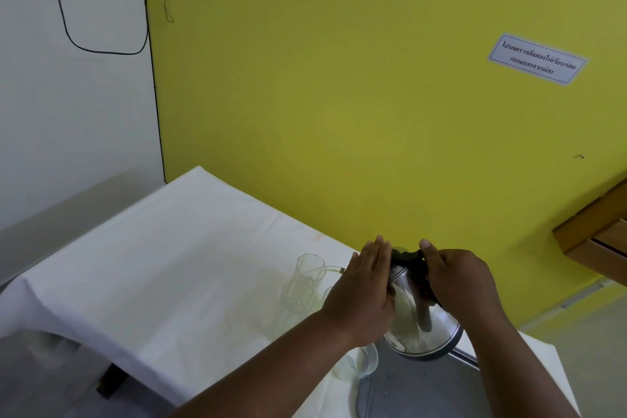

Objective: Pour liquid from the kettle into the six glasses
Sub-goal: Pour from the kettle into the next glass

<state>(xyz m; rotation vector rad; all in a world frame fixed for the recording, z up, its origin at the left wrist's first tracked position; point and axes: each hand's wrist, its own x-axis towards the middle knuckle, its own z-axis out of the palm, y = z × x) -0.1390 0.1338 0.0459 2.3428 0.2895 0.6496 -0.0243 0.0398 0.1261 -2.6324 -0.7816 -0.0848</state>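
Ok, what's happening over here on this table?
A person is pouring from a steel kettle. Their right hand grips its black handle while the left hand presses flat against its side, tipping it to their left. A thin stream runs from the spout into a clear glass standing on the white-covered table. Another glass sits beside a grey tray nearer the person.

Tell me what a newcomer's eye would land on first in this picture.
The bright yellow wall fills most of the view, a white sign on it at upper right. Low at centre, a steel kettle is tilted over the white-clothed table: the right hand grips its black handle, the left hand lies flat on its side. A thin stream runs from it into a clear glass beside it.
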